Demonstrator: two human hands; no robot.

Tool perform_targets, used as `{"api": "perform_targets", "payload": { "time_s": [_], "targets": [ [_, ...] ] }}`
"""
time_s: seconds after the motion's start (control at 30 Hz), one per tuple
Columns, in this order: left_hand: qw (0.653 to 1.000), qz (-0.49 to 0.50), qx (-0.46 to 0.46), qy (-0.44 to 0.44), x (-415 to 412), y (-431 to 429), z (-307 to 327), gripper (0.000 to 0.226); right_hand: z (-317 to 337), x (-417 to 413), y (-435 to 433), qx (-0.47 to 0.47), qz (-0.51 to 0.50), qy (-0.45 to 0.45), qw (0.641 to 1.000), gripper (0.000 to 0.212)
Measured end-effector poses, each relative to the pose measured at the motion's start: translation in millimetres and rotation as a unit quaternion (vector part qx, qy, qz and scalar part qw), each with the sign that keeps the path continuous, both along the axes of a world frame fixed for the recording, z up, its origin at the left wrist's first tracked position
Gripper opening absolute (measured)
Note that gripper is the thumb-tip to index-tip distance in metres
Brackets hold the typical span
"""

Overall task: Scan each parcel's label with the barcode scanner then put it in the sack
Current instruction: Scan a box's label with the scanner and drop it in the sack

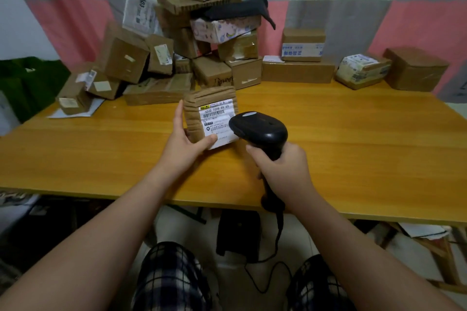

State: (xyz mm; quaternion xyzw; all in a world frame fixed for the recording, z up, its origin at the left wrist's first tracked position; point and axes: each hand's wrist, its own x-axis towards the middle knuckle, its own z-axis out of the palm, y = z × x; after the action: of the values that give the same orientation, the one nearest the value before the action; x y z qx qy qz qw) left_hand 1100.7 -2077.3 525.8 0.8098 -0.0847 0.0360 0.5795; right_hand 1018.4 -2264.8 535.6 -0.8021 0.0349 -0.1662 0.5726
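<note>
My left hand (185, 139) grips a small brown taped parcel (202, 103) at its lower left corner, thumb on the white label (216, 121), and holds it tilted up above the wooden table (353, 149). My right hand (283, 166) is wrapped round the handle of a black barcode scanner (260, 130). The scanner's head sits just right of the label and covers its right edge, pointing at it. A green sack (27, 83) stands off the table's left end.
A tall heap of brown cardboard parcels (177, 53) fills the table's back left. More boxes (303, 58) line the back right edge. The scanner's black cable (273, 260) hangs down below the table between my knees.
</note>
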Motion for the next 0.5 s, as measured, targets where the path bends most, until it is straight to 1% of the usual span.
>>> {"api": "perform_targets", "payload": {
  "time_s": [0.17, 0.33, 0.5],
  "targets": [
    [1.000, -0.003, 0.001, -0.008, 6, 2, 1, 0.103, 1, 1, 9, -0.011, 0.014, 0.003, 1.000, 0.020],
    [1.000, 0.004, -0.006, -0.014, 11, 1, 0, 0.104, 4, 1, 11, -0.015, 0.008, 0.001, 1.000, 0.026],
    [0.999, 0.007, -0.034, -0.028, 5, 3, 1, 0.101, -3, 4, 14, -0.006, 0.028, -0.007, 1.000, 0.020]
  ]
}}
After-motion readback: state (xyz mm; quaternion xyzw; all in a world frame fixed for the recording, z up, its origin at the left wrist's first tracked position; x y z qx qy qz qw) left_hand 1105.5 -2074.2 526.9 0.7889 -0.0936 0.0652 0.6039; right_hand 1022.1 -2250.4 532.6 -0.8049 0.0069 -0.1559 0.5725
